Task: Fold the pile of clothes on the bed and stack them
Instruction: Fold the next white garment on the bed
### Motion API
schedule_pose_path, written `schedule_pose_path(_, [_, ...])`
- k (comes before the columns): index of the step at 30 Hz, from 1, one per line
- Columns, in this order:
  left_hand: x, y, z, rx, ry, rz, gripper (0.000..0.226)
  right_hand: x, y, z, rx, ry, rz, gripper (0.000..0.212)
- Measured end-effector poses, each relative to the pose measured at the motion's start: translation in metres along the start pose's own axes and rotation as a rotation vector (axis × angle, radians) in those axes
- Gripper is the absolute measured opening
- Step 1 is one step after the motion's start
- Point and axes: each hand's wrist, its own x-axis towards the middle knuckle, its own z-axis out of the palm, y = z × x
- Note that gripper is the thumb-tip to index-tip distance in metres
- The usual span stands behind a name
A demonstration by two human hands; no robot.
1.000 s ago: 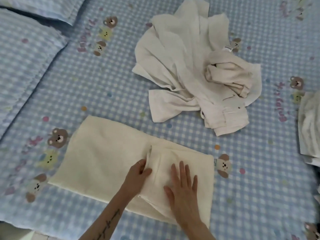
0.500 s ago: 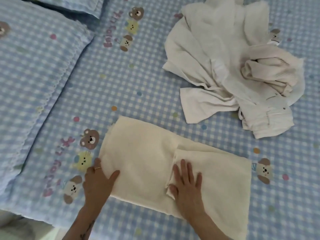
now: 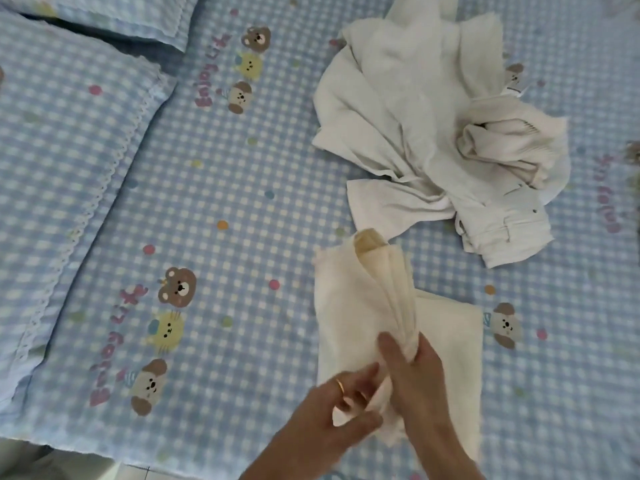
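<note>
On the blue checked bed sheet (image 3: 242, 209), near its front edge, we hold the cream garment (image 3: 349, 306) partway through a fold, one side lifted and bunched into a ridge over the flat part. Our left hand (image 3: 341, 407), wearing a ring (image 3: 340, 386), pinches the near end of that cloth between curled fingers. Our right hand (image 3: 417, 379) wraps around the gathered ridge just beside it. Farther back, the pile of unfolded white clothes (image 3: 433, 133) lies crumpled, close to the garment's far tip. At the left lie two matching pillows (image 3: 69, 140).

Home bedroom: checked bedsheet (image 3: 242, 202), pillows (image 3: 69, 140).
</note>
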Motion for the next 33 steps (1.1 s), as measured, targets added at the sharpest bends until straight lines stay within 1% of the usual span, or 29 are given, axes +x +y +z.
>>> schedule_pose_path(1, [0.006, -0.006, 0.004, 0.045, 0.095, -0.015, 0.043, 0.012, 0.009, -0.028, 0.035, 0.040, 0.051, 0.019])
schedule_pose_path(2, [0.014, -0.015, 0.006, 0.075, 0.222, -0.066, 0.039, 0.024, 0.022, -0.053, 0.049, 0.070, 0.113, 0.019])
schedule_pose_path(3, [0.023, -0.026, 0.006, 0.138, 0.335, -0.125, 0.039, 0.036, 0.038, -0.071, 0.039, 0.084, 0.174, 0.020])
schedule_pose_path(4, [0.034, -0.035, 0.008, 0.214, 0.388, -0.188, 0.044, 0.047, 0.056, -0.088, 0.021, 0.086, 0.220, 0.023])
schedule_pose_path(5, [0.046, -0.044, 0.012, 0.283, 0.386, -0.245, 0.052, 0.057, 0.075, -0.100, 0.002, 0.078, 0.249, 0.024])
schedule_pose_path(7, [0.068, -0.058, 0.020, 0.304, 0.317, -0.327, 0.064, 0.074, 0.108, -0.112, -0.058, 0.046, 0.289, 0.026])
schedule_pose_path(9, [0.087, -0.070, 0.027, 0.283, 0.282, -0.373, 0.065, 0.086, 0.132, -0.114, -0.169, 0.044, 0.294, 0.026])
schedule_pose_path(11, [0.101, -0.078, 0.032, 0.261, 0.286, -0.392, 0.057, 0.094, 0.146, -0.115, -0.306, 0.130, 0.256, 0.026])
schedule_pose_path(12, [0.106, -0.080, 0.033, 0.222, 0.316, -0.410, 0.054, 0.097, 0.151, -0.114, -0.377, 0.203, 0.233, 0.036])
schedule_pose_path(13, [0.110, -0.082, 0.034, 0.187, 0.355, -0.431, 0.052, 0.099, 0.154, -0.113, -0.427, 0.273, 0.230, 0.051])
schedule_pose_path(14, [0.112, -0.083, 0.035, 0.167, 0.386, -0.445, 0.050, 0.100, 0.154, -0.114, -0.421, 0.316, 0.249, 0.066])
schedule_pose_path(15, [0.114, -0.084, 0.036, 0.157, 0.405, -0.456, 0.048, 0.099, 0.153, -0.115, -0.366, 0.310, 0.272, 0.073])
schedule_pose_path(16, [0.114, -0.082, 0.037, 0.159, 0.418, -0.461, 0.045, 0.100, 0.151, -0.116, -0.278, 0.273, 0.278, 0.070])
schedule_pose_path(18, [0.112, -0.076, 0.040, 0.193, 0.447, -0.447, 0.035, 0.099, 0.149, -0.116, -0.130, 0.152, 0.253, 0.050])
schedule_pose_path(19, [0.111, -0.071, 0.044, 0.218, 0.475, -0.420, 0.031, 0.098, 0.147, -0.119, -0.112, 0.113, 0.213, 0.040])
schedule_pose_path(21, [0.107, -0.053, 0.057, 0.251, 0.538, -0.364, 0.028, 0.097, 0.141, -0.134, -0.123, 0.113, 0.113, 0.026])
schedule_pose_path(23, [0.106, -0.029, 0.080, 0.251, 0.548, -0.306, 0.028, 0.097, 0.131, -0.161, -0.163, 0.164, 0.019, 0.022])
schedule_pose_path(25, [0.115, 0.003, 0.119, 0.230, 0.519, -0.231, 0.028, 0.102, 0.119, -0.210, -0.184, 0.236, -0.053, 0.020])
schedule_pose_path(28, [0.152, 0.055, 0.191, 0.166, 0.452, -0.112, 0.030, 0.121, 0.094, -0.308, -0.200, 0.314, -0.105, 0.024])
schedule_pose_path(31, [0.210, 0.110, 0.281, 0.095, 0.374, -0.001, 0.033, 0.153, 0.070, -0.423, -0.224, 0.407, -0.170, 0.020])
schedule_pose_path(33, [0.249, 0.142, 0.336, 0.075, 0.334, 0.065, 0.029, 0.177, 0.055, -0.490, -0.252, 0.450, -0.208, 0.017])
